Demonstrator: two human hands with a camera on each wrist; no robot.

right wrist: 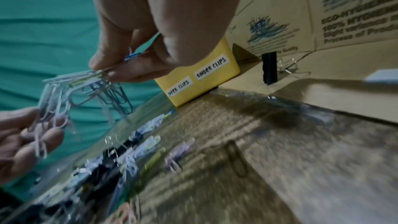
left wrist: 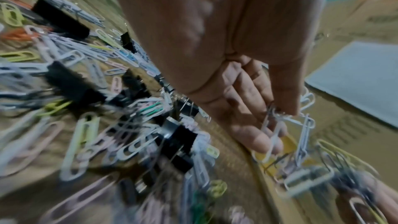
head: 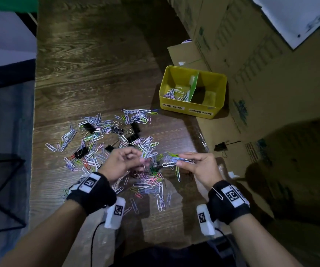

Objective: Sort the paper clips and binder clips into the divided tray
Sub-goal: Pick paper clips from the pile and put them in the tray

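Note:
A heap of coloured paper clips [head: 116,143] mixed with black binder clips [head: 89,127] covers the wooden table [head: 89,70]. The yellow divided tray [head: 209,110] stands at the back right; its left compartment, labelled paper clips, holds several paper clips [head: 174,93], and the binder-clip side looks dark. My left hand [head: 124,162] pinches a small bunch of paper clips [left wrist: 277,122] above the heap. My right hand [head: 197,162] pinches a bundle of paper clips [right wrist: 94,81] between thumb and fingers, some dangling. The two hands are close together.
Cardboard boxes [head: 251,54] line the right side behind the tray. One black binder clip [head: 220,147] lies apart on cardboard at the right. A black wire frame [head: 3,189] stands off the table's left edge. A loose paper clip hangs on my right wristband [head: 218,193].

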